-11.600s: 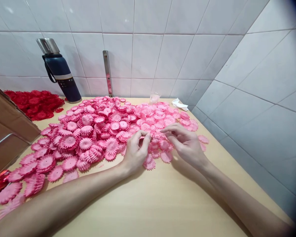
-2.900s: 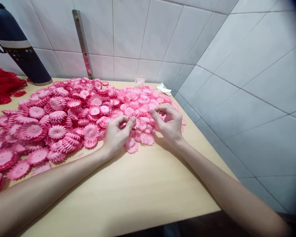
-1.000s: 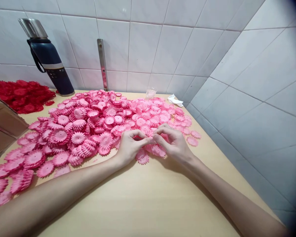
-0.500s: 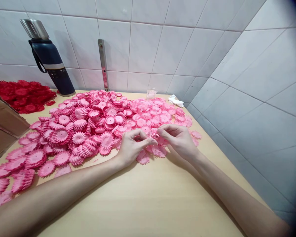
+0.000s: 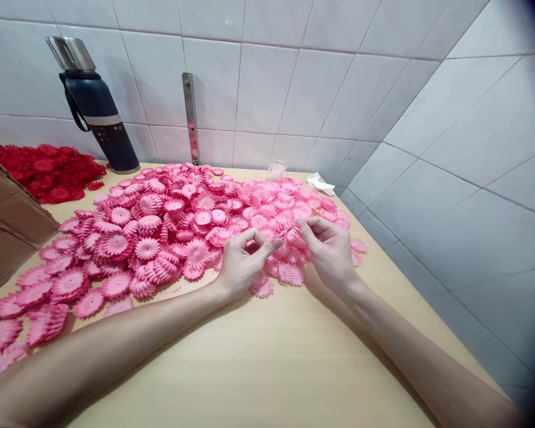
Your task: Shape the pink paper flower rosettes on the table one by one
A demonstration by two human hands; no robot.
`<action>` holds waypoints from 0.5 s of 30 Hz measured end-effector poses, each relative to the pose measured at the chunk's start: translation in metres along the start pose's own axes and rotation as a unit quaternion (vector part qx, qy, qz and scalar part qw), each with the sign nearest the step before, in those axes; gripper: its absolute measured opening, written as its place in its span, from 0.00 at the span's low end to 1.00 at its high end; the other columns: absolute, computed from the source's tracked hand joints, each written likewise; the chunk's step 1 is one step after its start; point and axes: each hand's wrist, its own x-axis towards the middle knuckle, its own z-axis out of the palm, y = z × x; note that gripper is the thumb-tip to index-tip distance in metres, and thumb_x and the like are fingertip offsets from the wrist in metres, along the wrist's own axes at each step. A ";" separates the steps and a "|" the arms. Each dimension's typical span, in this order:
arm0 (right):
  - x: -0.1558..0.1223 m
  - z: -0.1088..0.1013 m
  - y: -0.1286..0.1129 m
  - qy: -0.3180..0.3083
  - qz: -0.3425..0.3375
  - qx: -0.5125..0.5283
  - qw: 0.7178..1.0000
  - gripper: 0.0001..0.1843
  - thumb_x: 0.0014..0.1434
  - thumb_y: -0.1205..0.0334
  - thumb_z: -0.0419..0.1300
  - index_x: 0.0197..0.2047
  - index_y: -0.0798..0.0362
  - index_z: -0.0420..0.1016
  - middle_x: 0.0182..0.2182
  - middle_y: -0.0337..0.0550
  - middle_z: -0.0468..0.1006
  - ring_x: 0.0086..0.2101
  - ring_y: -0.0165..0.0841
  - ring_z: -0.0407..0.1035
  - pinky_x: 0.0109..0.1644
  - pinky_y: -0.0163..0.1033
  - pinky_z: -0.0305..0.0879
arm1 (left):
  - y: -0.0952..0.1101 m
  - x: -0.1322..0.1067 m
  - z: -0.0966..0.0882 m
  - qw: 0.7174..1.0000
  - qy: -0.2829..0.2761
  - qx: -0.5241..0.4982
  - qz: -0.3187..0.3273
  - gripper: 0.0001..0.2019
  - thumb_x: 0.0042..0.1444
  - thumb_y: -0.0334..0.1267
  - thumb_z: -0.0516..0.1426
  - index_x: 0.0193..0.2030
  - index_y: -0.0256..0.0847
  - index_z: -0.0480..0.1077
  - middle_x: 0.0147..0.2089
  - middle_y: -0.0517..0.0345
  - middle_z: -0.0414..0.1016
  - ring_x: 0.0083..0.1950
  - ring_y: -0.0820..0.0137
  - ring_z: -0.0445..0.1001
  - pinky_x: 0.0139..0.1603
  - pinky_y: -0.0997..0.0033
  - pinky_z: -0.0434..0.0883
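Observation:
My left hand is closed in a pinch, thumb against forefinger, at the front of a heap of pink scalloped paper flowers. To its right, my right hand pinches too, its fingertips over the paler pink flowers. Whatever lies between the fingertips of either hand is too small to make out against the pink behind. A small gap separates the two hands. Just below them, a few loose pale flowers lie on the table.
A dark blue flask stands at the back left beside a pile of red flowers. A cardboard box is at the left edge. Along the tiled wall are a metal strip, a small clear cup and a crumpled white paper.
My hands have drawn apart: the right has shifted slightly right and up, away from the left fingertips. The whole view has moved a little, so the surroundings appear further right.

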 end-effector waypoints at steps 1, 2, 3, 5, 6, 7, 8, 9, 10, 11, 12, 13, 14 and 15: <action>-0.001 0.002 -0.001 0.008 0.002 0.003 1.000 0.11 0.54 0.56 0.63 0.27 0.55 0.72 0.22 0.37 0.69 0.23 0.26 0.61 0.26 0.33 0.58 | 0.001 0.000 0.000 1.000 0.004 0.001 0.003 0.16 0.52 0.43 0.61 0.22 0.37 0.63 0.22 0.64 0.61 0.25 0.78 0.60 0.27 0.75 0.60; -0.001 0.004 -0.001 0.017 0.004 0.007 1.000 0.11 0.54 0.57 0.63 0.27 0.55 0.73 0.23 0.37 0.69 0.23 0.26 0.61 0.26 0.33 0.58 | 0.002 -0.001 0.001 1.000 0.008 0.003 0.006 0.15 0.53 0.43 0.60 0.22 0.37 0.63 0.22 0.64 0.61 0.25 0.77 0.60 0.28 0.75 0.60; -0.001 0.006 -0.001 0.026 0.005 0.010 1.000 0.11 0.54 0.57 0.63 0.27 0.55 0.73 0.22 0.37 0.69 0.23 0.27 0.61 0.26 0.33 0.58 | 0.002 -0.001 0.001 1.000 0.012 0.004 0.010 0.15 0.53 0.42 0.60 0.22 0.37 0.62 0.22 0.64 0.60 0.25 0.77 0.60 0.28 0.75 0.60; 0.000 0.009 -0.001 0.035 -0.001 0.010 0.999 0.11 0.54 0.56 0.63 0.27 0.54 0.73 0.23 0.37 0.69 0.24 0.27 0.61 0.27 0.33 0.59 | 0.004 -0.001 0.001 1.000 0.021 0.006 0.015 0.16 0.54 0.42 0.59 0.22 0.38 0.62 0.21 0.65 0.60 0.25 0.77 0.59 0.28 0.75 0.60; 0.001 0.009 0.000 0.032 -0.008 0.008 0.999 0.11 0.54 0.56 0.63 0.27 0.54 0.73 0.23 0.38 0.69 0.24 0.27 0.62 0.28 0.33 0.60 | 0.004 -0.001 0.001 1.000 0.024 0.007 0.015 0.16 0.54 0.42 0.59 0.21 0.38 0.61 0.21 0.65 0.59 0.24 0.77 0.58 0.28 0.75 0.59; 0.002 0.009 0.001 0.024 -0.016 0.004 1.000 0.11 0.54 0.55 0.63 0.27 0.54 0.73 0.23 0.38 0.70 0.24 0.28 0.62 0.28 0.34 0.61 | 0.004 -0.001 0.001 0.999 0.027 0.008 0.013 0.16 0.54 0.42 0.59 0.21 0.38 0.60 0.21 0.65 0.58 0.24 0.78 0.58 0.27 0.75 0.59; 0.002 0.008 0.002 0.011 -0.023 0.001 1.000 0.11 0.54 0.55 0.63 0.27 0.54 0.72 0.23 0.38 0.70 0.25 0.28 0.62 0.29 0.34 0.61 | 0.004 0.000 0.001 0.999 0.030 0.012 0.010 0.17 0.54 0.42 0.59 0.21 0.38 0.60 0.21 0.66 0.58 0.23 0.78 0.57 0.26 0.75 0.58; 0.003 0.007 0.002 -0.002 -0.030 -0.002 1.000 0.11 0.54 0.55 0.63 0.27 0.54 0.73 0.23 0.38 0.70 0.25 0.28 0.62 0.29 0.34 0.61 | 0.004 0.001 0.000 0.999 0.032 0.017 0.004 0.17 0.54 0.43 0.59 0.21 0.38 0.59 0.20 0.66 0.57 0.23 0.78 0.56 0.25 0.75 0.57; 0.003 0.006 0.002 -0.015 -0.035 -0.003 0.999 0.11 0.55 0.55 0.62 0.28 0.53 0.72 0.24 0.38 0.70 0.25 0.28 0.63 0.29 0.34 0.61 | 0.004 0.002 0.000 0.999 0.033 0.024 -0.002 0.17 0.54 0.43 0.58 0.21 0.38 0.59 0.20 0.66 0.57 0.22 0.78 0.56 0.25 0.75 0.57; 0.003 0.004 0.001 -0.026 -0.040 -0.005 0.999 0.11 0.55 0.55 0.62 0.28 0.53 0.72 0.24 0.38 0.70 0.26 0.28 0.63 0.29 0.34 0.61 | 0.004 0.003 -0.001 0.999 0.032 0.031 -0.008 0.17 0.54 0.43 0.58 0.21 0.38 0.60 0.20 0.66 0.57 0.22 0.78 0.56 0.25 0.75 0.57; 0.002 0.003 0.000 -0.036 -0.045 -0.006 0.998 0.10 0.56 0.56 0.62 0.28 0.53 0.72 0.24 0.38 0.70 0.26 0.28 0.63 0.30 0.34 0.62 | 0.004 0.004 -0.001 0.999 0.031 0.037 -0.014 0.17 0.54 0.43 0.58 0.21 0.38 0.61 0.20 0.66 0.58 0.23 0.78 0.57 0.26 0.76 0.58; 0.000 0.002 -0.001 -0.046 -0.049 -0.007 0.998 0.10 0.57 0.56 0.61 0.29 0.53 0.72 0.25 0.38 0.70 0.27 0.29 0.63 0.30 0.34 0.62 | 0.003 0.005 -0.002 0.998 0.032 0.042 -0.018 0.16 0.54 0.43 0.59 0.21 0.37 0.62 0.21 0.65 0.60 0.23 0.78 0.59 0.26 0.76 0.59; -0.001 0.001 -0.003 -0.055 -0.052 -0.008 0.997 0.09 0.57 0.57 0.61 0.29 0.52 0.72 0.25 0.39 0.71 0.28 0.29 0.64 0.31 0.34 0.63 | 0.003 0.005 -0.002 0.998 0.036 0.044 -0.021 0.15 0.53 0.42 0.59 0.22 0.37 0.63 0.22 0.65 0.61 0.24 0.77 0.60 0.28 0.76 0.60; -0.002 0.000 -0.004 -0.067 -0.055 -0.010 0.996 0.08 0.58 0.57 0.61 0.30 0.52 0.72 0.26 0.39 0.71 0.29 0.30 0.65 0.32 0.35 0.64 | 0.003 0.006 -0.003 0.998 0.042 0.043 -0.024 0.14 0.52 0.41 0.60 0.23 0.37 0.64 0.23 0.64 0.63 0.25 0.77 0.61 0.29 0.76 0.61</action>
